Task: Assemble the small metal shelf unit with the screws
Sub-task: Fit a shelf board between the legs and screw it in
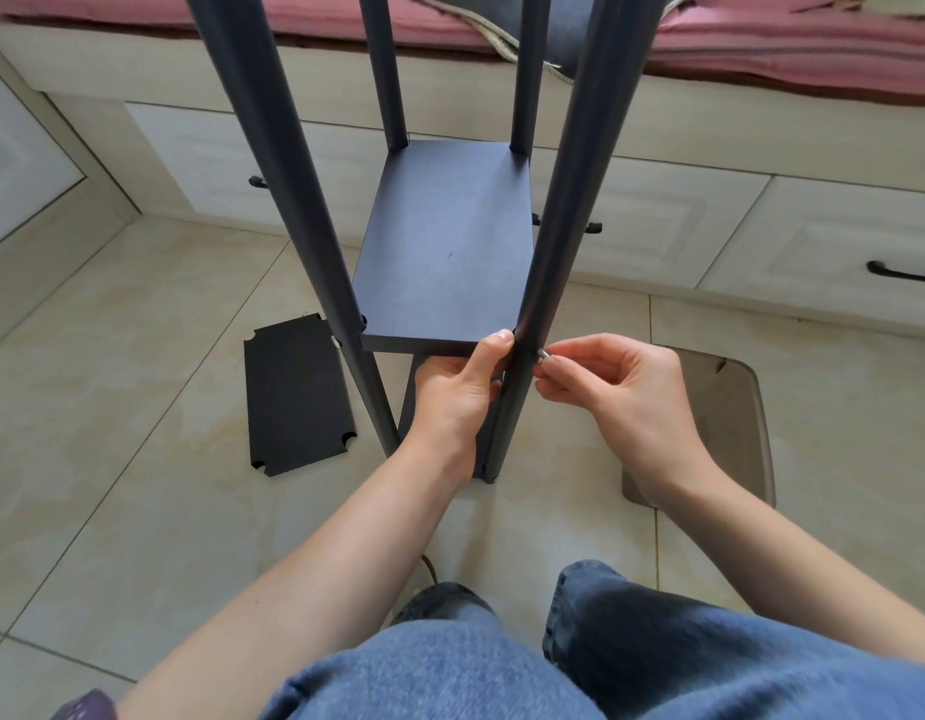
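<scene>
Misalignment is the likely failure here: the dark rectangular shelf board [444,246] is gripped at its near corner by the left hand [457,392], while the small silver screw [546,354], pinched in the right hand [621,392], is held against the dark metal post [533,314] between both hands, so any slip could cross-thread or drop it.

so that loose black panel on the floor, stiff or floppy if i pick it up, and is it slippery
Probably stiff: the panel lies dead flat on the tiles with crisp edges and cut corner notches. It looks thin, so likely light for its size. Its matte face suggests decent grip, though lying flush it may be awkward to lift off the floor.
</scene>
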{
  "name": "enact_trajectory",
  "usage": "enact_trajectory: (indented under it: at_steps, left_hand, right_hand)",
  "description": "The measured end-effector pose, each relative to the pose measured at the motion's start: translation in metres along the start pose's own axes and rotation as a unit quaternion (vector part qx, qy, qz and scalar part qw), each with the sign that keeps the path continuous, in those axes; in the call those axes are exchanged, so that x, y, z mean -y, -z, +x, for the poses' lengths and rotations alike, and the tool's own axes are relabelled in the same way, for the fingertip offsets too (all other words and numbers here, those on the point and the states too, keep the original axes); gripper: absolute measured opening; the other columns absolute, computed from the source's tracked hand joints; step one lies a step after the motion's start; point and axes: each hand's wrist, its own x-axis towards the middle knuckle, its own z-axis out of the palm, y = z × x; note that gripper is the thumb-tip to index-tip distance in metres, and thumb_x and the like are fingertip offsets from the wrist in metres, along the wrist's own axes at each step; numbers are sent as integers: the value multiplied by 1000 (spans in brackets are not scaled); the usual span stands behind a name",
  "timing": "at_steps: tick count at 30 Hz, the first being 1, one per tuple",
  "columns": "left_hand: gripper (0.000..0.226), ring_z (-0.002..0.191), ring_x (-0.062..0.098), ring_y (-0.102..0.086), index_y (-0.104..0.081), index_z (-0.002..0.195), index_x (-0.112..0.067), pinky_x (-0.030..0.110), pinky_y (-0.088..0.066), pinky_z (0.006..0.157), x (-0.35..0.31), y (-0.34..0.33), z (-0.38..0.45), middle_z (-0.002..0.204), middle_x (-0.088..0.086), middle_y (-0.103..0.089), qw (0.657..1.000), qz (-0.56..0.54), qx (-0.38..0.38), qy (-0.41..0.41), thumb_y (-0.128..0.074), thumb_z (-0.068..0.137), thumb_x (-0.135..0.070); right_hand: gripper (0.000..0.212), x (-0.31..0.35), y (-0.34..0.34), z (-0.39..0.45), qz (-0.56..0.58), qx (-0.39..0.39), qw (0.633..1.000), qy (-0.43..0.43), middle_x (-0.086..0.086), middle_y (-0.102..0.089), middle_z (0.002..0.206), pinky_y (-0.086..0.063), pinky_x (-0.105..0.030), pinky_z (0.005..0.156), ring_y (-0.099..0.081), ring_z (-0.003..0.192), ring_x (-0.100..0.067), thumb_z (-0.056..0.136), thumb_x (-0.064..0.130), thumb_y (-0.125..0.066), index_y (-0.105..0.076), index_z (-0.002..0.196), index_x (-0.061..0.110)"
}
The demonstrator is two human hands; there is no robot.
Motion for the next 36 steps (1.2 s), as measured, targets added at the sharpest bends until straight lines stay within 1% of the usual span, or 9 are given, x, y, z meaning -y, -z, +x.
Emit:
enact_trajectory:
  at_steps: [5, 9, 11, 14, 20, 23, 28, 32, 36]
  left_hand:
    - [15, 106, 34, -68, -73, 96, -12, 39, -54, 95, -2, 1, -2, 109, 19, -74, 1000, -1, 1, 0, -65, 94, -24]
    - [12, 104, 34, -69, -72, 90, -15, 30, -56, 84, -3, 1, -2, 107, 19, -74, 1000, -12, 1, -2, -65, 95, -23]
    - [13, 104, 34, -69, -73, 87, -17, 27, -56, 80, -3, 0, -2, 107, 19, -74, 1000, -15, 2, -3, -64, 95, -22]
    - [13, 103, 34, -69, -73, 86, -18, 27, -56, 80, -3, 1, -2, 105, 18, -74, 1000, -15, 0, -4, -65, 94, -24]
    - [12, 104, 35, -69, -72, 88, -15, 27, -56, 80, -4, 1, -1, 108, 20, -73, 1000, -24, 0, -5, -65, 95, -22]
    - [14, 100, 33, -69, -73, 91, -13, 24, -57, 76, -2, 0, -2, 108, 20, -73, 1000, -24, -2, -8, -65, 94, -25]
    - [16, 91, 25, -69, -73, 92, -10, 22, -57, 73, -2, 0, -2, 109, 22, -72, 999, -46, 2, -9, -64, 95, -24]
    - [17, 87, 22, -71, -73, 88, -13, 21, -57, 71, -2, 0, -2, 104, 18, -75, 999, -45, 8, -8, -64, 95, -25]
    - [18, 94, 30, -71, -73, 93, -11, 24, -57, 76, -3, 1, -2, 108, 20, -73, 999, -42, 13, -3, -64, 96, -26]
  right_hand:
    - [7, 1, 0, 0, -38, -3, 999, 21, -1, -76, 80, -61, -28, 74, -74, 75, -15, 86, 12, -74, -76, 93, 12]
    - [8, 4, -1, 1, -111, 10, 991, 67, 3, -74, 82, -59, -22, 75, -73, 76, -9, 87, 13, -73, -75, 95, 14]
    - [8, 5, 0, 2, -109, 13, 992, 65, 2, -75, 82, -59, -23, 75, -73, 76, -10, 87, 13, -73, -75, 95, 13]
    - [7, 5, 0, 1, -110, 9, 992, 67, 3, -74, 82, -59, -24, 75, -72, 76, -10, 88, 15, -73, -75, 94, 16]
    - [4, 5, 1, 5, -87, 10, 996, 32, -1, -75, 78, -61, -37, 76, -73, 74, -16, 86, 14, -75, -76, 89, 14]
    - [4, 6, 2, 6, -108, 3, 993, 46, 1, -74, 75, -61, -39, 76, -72, 72, -14, 84, 15, -77, -74, 86, 14]
    - [5, 7, 0, 7, -128, -1, 990, 61, 2, -73, 73, -61, -37, 74, -72, 70, -13, 82, 15, -79, -73, 83, 14]
    - [6, 7, 2, 9, -117, 7, 992, 49, 0, -73, 73, -61, -32, 71, -72, 68, -14, 81, 15, -79, -74, 83, 12]
    - [3, 7, 3, 12, -68, 14, 997, 22, -2, -74, 73, -57, -23, 65, -72, 66, -16, 82, 12, -79, -76, 81, 13]
